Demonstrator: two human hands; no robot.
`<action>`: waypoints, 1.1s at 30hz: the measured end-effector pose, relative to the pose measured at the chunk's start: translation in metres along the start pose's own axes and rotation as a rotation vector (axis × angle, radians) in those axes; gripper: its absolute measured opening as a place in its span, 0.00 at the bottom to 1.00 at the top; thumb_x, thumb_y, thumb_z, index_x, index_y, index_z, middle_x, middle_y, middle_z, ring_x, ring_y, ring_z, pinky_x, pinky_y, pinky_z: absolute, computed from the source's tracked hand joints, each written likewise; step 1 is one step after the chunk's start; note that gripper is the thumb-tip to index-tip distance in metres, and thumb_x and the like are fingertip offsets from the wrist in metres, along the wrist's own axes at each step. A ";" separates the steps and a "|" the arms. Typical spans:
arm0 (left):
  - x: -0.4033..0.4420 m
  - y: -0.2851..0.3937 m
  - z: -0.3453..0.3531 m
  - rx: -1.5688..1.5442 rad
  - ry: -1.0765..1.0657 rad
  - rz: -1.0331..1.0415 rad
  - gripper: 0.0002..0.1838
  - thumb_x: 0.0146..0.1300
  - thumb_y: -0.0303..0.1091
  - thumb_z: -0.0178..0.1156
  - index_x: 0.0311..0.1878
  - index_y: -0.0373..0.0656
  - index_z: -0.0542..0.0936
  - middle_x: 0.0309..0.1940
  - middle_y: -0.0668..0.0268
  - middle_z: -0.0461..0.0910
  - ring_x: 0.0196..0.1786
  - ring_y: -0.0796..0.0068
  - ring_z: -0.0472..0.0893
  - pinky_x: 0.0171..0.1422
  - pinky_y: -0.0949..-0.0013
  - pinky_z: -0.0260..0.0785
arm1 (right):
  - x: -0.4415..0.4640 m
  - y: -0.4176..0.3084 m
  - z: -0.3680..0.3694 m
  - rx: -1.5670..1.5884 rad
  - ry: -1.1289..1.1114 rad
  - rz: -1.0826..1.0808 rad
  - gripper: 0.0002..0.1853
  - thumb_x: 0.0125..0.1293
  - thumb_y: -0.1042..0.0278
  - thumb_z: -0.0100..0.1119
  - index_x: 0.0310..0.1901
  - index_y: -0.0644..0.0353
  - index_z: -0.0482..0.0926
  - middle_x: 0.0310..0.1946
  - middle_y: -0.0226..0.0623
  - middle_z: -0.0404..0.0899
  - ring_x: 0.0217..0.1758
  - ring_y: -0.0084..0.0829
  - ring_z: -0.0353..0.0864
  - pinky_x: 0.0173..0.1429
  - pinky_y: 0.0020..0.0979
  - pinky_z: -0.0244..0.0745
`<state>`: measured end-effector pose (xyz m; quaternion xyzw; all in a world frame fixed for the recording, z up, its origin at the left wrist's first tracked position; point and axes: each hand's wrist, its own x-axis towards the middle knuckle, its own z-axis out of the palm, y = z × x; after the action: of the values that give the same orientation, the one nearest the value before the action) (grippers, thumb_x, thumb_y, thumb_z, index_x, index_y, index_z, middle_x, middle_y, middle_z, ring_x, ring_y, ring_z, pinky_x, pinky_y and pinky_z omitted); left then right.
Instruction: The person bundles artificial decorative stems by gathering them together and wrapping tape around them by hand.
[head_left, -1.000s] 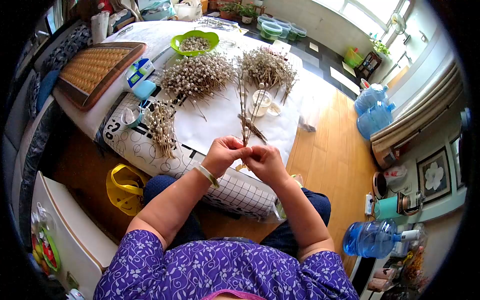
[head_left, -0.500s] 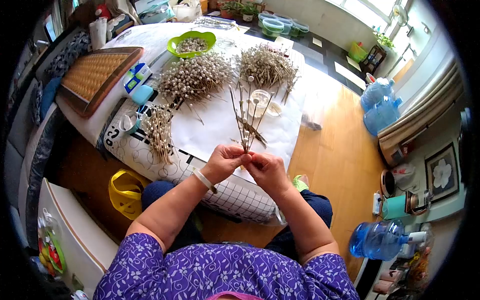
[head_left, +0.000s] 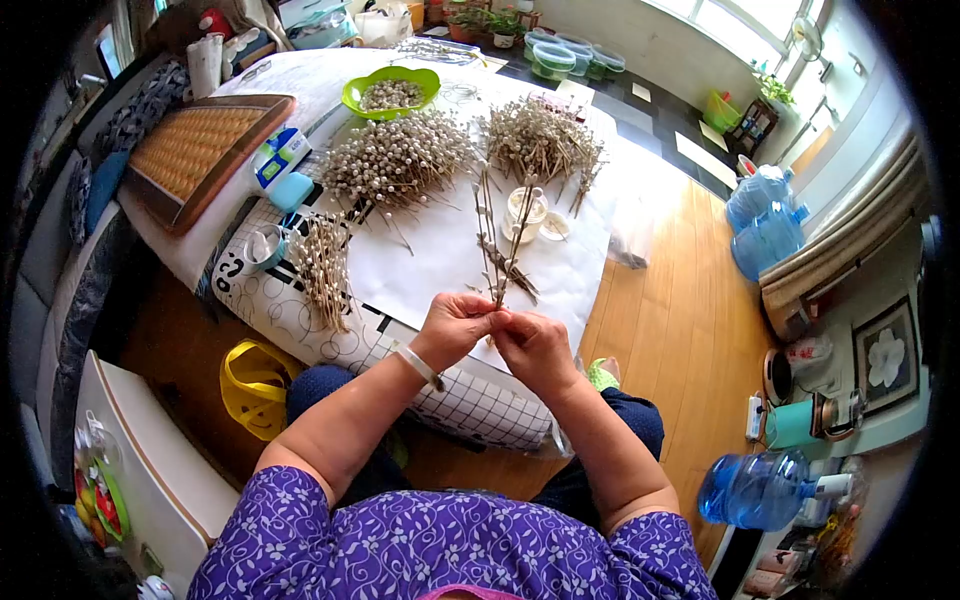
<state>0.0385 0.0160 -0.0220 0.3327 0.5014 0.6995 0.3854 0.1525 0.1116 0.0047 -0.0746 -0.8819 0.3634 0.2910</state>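
Left hand [head_left: 455, 332] and right hand [head_left: 538, 350] — pinching slender, woody, budded stems [head_left: 485, 230], frame centre. Glossy green bowl [head_left: 429, 91], scalloped, upper centre — held pale, rounded buds [head_left: 390, 96]. Packet [head_left: 282, 157], upper left: lettering was illegible.

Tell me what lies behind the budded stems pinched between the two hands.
White paper, brown twig pieces and a round tub show behind the budded stems. Whatever lies directly behind the left hand and right hand is covered and can't be seen.
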 end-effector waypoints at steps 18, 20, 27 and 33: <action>0.001 0.012 -0.004 -0.127 -0.049 -0.092 0.04 0.51 0.26 0.63 0.29 0.37 0.78 0.27 0.67 0.78 0.31 0.81 0.76 0.38 0.79 0.69 | -0.002 0.024 0.012 0.338 -0.073 0.220 0.06 0.56 0.73 0.56 0.25 0.67 0.75 0.16 0.32 0.72 0.19 0.17 0.68 0.23 0.21 0.64; 0.000 0.016 -0.001 -0.143 -0.032 -0.098 0.05 0.51 0.25 0.62 0.32 0.36 0.78 0.28 0.66 0.79 0.32 0.80 0.77 0.39 0.79 0.70 | -0.005 0.029 0.011 0.331 -0.088 0.206 0.06 0.58 0.75 0.54 0.26 0.66 0.75 0.17 0.26 0.72 0.21 0.14 0.67 0.24 0.18 0.64; 0.003 0.005 -0.007 -0.135 -0.057 -0.049 0.06 0.52 0.27 0.62 0.32 0.35 0.78 0.29 0.65 0.79 0.33 0.80 0.77 0.40 0.78 0.70 | 0.000 0.023 0.004 0.433 -0.172 0.302 0.06 0.59 0.72 0.55 0.28 0.66 0.76 0.20 0.27 0.73 0.22 0.15 0.69 0.26 0.18 0.67; 0.003 0.004 -0.009 -0.071 -0.019 -0.043 0.06 0.52 0.27 0.62 0.32 0.34 0.79 0.28 0.65 0.79 0.32 0.81 0.77 0.40 0.78 0.70 | 0.001 0.024 0.002 0.516 -0.226 0.376 0.06 0.58 0.71 0.57 0.30 0.66 0.77 0.20 0.27 0.75 0.22 0.15 0.70 0.27 0.18 0.69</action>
<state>0.0289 0.0135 -0.0199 0.3144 0.4797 0.7053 0.4166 0.1485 0.1286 -0.0126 -0.1190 -0.7583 0.6280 0.1285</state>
